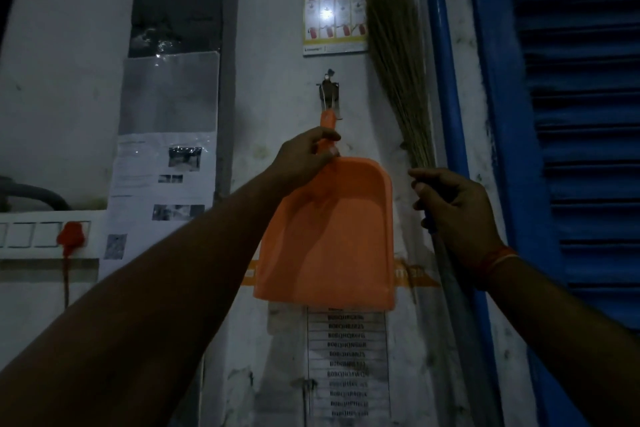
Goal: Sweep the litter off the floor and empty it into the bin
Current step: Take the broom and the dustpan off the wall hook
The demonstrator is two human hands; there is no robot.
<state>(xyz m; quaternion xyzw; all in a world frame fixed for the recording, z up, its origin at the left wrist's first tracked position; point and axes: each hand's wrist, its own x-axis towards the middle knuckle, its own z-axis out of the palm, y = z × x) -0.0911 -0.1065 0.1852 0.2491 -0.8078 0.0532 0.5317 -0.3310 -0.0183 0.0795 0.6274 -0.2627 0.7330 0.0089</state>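
Note:
An orange plastic dustpan (332, 236) hangs flat against the white wall, its handle up at a metal hook (329, 94). My left hand (304, 159) grips the dustpan's handle just above the pan. A grass broom (398, 59) stands upright to the right, bristles up, its grey stick running down along the wall. My right hand (450, 208) holds the broom where the bristles meet the stick. No litter, floor or bin is in view.
A blue louvred shutter (581, 149) and its blue frame fill the right side. A fire-extinguisher poster (334, 14) hangs above the hook; printed sheets (159, 184) and a list (348, 364) are stuck to the wall. A switch panel with a red plug (69, 236) sits at left.

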